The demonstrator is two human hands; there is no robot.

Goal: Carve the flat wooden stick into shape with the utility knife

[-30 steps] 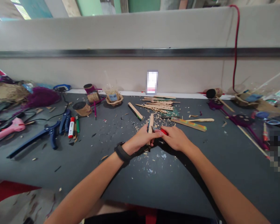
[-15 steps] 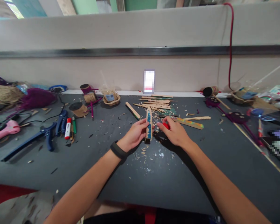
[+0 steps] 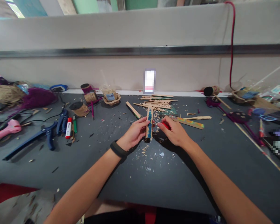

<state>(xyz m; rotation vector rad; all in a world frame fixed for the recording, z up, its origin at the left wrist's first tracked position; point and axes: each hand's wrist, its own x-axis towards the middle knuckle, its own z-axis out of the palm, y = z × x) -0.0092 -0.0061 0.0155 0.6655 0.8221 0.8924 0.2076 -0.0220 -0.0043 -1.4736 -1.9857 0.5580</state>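
Our left hand (image 3: 135, 132) is grasping a blue-marked wooden strip (image 3: 149, 126) over the desk (image 3: 84, 168); our right hand (image 3: 176, 133) is gripping a red tool (image 3: 166, 125) beside it. Shaped sticks (image 3: 162, 102) are lying beyond; the strip's tip is tapering, its blue face seemingly awaiting carving.

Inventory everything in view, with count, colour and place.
Flat wooden stick: one, tan and blue, left hand.
Red-handled tool: one, red, right hand.
Carved wooden sticks: several, tan, beyond hands.
Navy hand tools: apparently two, navy, left.
White plastic marker: one, white and red, left.
Pink pistol-shaped tool: one, pink, far left.
Purple mesh bundle: one, purple, back left.
Bright upright screen: one, white, back wall.
Grey table: one, grey, underneath.
Small clutter: uncounted, mixed, both sides.
Hands: two, bare, centre.
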